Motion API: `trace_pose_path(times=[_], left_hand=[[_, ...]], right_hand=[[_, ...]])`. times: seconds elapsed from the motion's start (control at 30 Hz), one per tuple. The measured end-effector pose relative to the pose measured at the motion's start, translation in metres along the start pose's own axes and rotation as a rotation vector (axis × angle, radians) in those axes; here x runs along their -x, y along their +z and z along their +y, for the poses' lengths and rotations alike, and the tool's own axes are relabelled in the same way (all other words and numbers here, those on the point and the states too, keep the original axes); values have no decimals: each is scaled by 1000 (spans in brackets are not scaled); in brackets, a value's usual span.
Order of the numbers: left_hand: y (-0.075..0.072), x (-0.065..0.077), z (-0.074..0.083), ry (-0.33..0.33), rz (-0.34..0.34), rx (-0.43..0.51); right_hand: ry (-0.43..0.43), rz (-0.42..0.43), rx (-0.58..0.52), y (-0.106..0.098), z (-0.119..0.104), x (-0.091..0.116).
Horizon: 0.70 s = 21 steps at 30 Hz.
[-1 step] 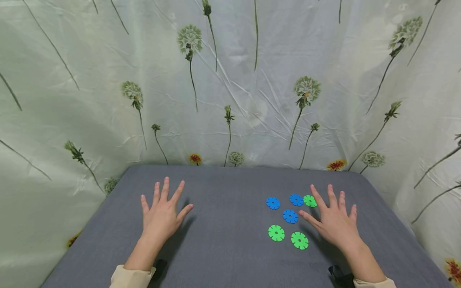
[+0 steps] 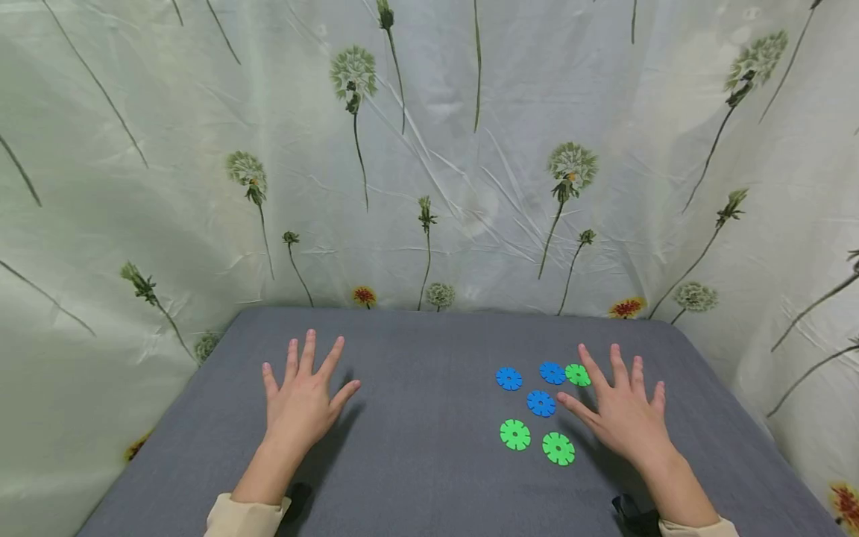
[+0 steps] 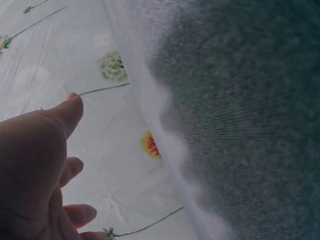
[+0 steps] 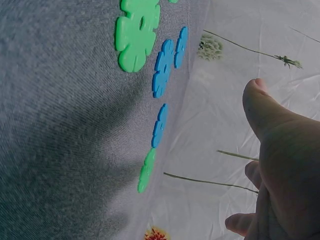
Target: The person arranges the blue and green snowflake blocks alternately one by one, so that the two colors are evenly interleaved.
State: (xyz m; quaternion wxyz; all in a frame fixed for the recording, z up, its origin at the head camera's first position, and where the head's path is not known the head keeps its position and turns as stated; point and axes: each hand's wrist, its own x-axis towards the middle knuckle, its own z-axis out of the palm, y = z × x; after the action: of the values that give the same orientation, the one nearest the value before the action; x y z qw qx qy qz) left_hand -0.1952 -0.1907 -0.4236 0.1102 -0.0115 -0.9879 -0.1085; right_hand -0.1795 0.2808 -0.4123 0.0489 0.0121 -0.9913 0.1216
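Both hands hover over a grey cloth-covered table with fingers spread. My left hand [image 2: 300, 403] is over the left side, holding nothing, with only cloth beneath it. On the right, my right hand [image 2: 627, 418] hangs beside a group of flat notched discs and holds none of them. Three are blue: a left one [image 2: 508, 379], a far one [image 2: 552, 373] and a middle one [image 2: 540, 403]. Three are green: one by the right index finger [image 2: 577, 375], and two nearer ones, a left disc [image 2: 514, 434] and a right disc [image 2: 558, 448]. The far blue and green discs lie edge to edge.
A pale curtain [image 2: 456, 164] printed with dandelions hangs behind the grey table [image 2: 416, 462] and along its sides. A black strap or band [image 2: 634, 514] shows under the right wrist. Beige sleeves [image 2: 247, 516] cover the forearms.
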Motion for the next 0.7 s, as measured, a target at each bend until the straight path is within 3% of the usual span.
trace_pose_path(times=[0.43,0.57,0.7], left_hand=[[-3,0,9,31,22,-1],[-3,2,22,65,11,8],[3,6,45,153,-2,45]], right_hand=[[-14,-29,-29,-4,6,-1],[-28,-37,-17,-6,8,-2],[-48,-28,4,-8,14,-4]])
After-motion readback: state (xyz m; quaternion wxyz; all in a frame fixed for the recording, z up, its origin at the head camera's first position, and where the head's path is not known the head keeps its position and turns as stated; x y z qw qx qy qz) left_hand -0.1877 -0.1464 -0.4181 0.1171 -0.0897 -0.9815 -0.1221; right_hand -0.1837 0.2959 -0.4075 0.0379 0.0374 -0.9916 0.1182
